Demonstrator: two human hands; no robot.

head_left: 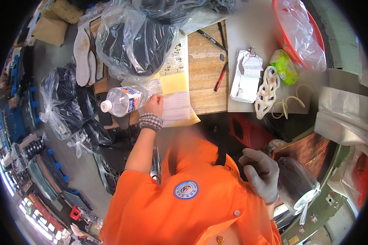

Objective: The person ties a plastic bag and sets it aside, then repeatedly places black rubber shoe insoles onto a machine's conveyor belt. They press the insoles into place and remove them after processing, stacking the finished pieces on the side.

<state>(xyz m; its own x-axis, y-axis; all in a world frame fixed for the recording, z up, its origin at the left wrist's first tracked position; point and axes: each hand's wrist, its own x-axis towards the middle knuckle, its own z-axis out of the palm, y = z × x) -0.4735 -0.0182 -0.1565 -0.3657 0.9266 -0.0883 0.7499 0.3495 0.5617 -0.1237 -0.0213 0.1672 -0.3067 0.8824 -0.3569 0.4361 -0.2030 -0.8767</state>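
Observation:
My left hand (154, 107), with a checkered cuff at the wrist, lies on the printed sheets (173, 104) at the front edge of the wooden table. Its fingers are curled in, and whether they pinch anything is hidden. Right beside it, a clear plastic bottle (122, 102) with a white cap and a blue-and-orange label lies on its side. My right hand (261, 173), in a grey glove, hovers at the right of my orange shirt. Its fingers are loosely bent and apart, with nothing visible in them.
Wrapped black goods (147, 45) sit on the table behind the bottle, beside pale insoles (82, 59). A red pen (221, 76) and black marker (209, 39) lie mid-table. Rightward are clipped papers (246, 79), a white perforated sole (266, 94), a green packet (284, 67) and a red basket (280, 30).

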